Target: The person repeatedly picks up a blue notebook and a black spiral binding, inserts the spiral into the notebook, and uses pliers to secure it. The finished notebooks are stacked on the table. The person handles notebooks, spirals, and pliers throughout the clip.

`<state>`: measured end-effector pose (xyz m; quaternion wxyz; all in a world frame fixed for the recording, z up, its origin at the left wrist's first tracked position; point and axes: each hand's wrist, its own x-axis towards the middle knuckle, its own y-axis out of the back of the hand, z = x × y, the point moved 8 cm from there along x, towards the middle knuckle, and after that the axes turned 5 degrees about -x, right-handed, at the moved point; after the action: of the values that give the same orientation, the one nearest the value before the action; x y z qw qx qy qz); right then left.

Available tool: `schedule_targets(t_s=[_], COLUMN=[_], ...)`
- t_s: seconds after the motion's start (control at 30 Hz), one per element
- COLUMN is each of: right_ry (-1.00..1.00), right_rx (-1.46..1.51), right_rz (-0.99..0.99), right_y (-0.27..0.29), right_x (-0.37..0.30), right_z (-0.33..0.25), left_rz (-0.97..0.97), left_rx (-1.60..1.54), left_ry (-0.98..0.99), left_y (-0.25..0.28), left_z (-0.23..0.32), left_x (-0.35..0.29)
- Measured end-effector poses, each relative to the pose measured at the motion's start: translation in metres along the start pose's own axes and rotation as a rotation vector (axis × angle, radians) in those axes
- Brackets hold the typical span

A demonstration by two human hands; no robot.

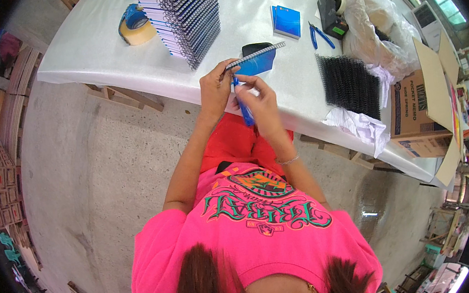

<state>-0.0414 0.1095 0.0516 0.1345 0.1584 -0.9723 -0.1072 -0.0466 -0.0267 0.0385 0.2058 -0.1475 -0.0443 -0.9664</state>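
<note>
A small blue-covered notebook (259, 64) is held at the table's near edge, with a dark wire coil (268, 49) running along its side and sticking out past the far right corner. My left hand (216, 91) is closed on the near left end of this notebook. Blue-handled pliers (244, 107) are in my right hand (262, 100), their tip close to the coil's end beside my left fingers. What the jaws touch is hidden by my fingers. Behind the notebook lies a black object (254, 48), partly covered by it.
A tall stack of coil-bound notebooks (196, 24) stands left of centre, near tape rolls (138, 32). To the right lie blue booklets (287, 22), other blue-handled pliers (321, 35), a pile of black coils (350, 83), crumpled paper (358, 126), a plastic bag (370, 9) and an open carton (418, 105).
</note>
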Motion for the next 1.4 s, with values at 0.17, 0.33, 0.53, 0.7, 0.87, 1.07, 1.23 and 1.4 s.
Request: schedule_targets(t_s=[0.17,0.33,0.53,0.7,0.87,1.07,1.23,1.4], right_ry=[-0.656,-0.133,0.206,0.27,0.255,0.254,0.272,0.211], right_rx=[1.074,-0.064,-0.856,-0.933,-0.905,-0.911,-0.915,-0.722], right_rz=[-0.454,-0.362,0.228,0.276,0.281,0.293,0.292,0.267], right_y=[-0.007,0.059,0.125,0.115,0.113,0.114,0.114,0.136], right_x=[0.006,0.033,0.046,0.039,0.038,0.037,0.037,0.063], right_z=[0.03,0.033,0.072,0.072,0.068,0.067,0.066,0.077], left_rz=[0.031,0.071,0.219,0.336,0.311,0.316,0.3,0.263], left_rx=[0.102,0.087,0.084,0.088,0.141,0.179,0.057,-0.06], left_ry=[-0.079,0.101,-0.221,-0.503,-0.42,-0.239,-0.106,-0.077], left_y=[-0.005,0.013,0.06,0.119,0.149,0.159,0.16,0.158], left_z=[0.012,0.032,0.15,0.222,0.194,0.157,0.137,0.125], left_x=[0.0,-0.008,0.021,0.101,0.177,0.191,0.183,0.181])
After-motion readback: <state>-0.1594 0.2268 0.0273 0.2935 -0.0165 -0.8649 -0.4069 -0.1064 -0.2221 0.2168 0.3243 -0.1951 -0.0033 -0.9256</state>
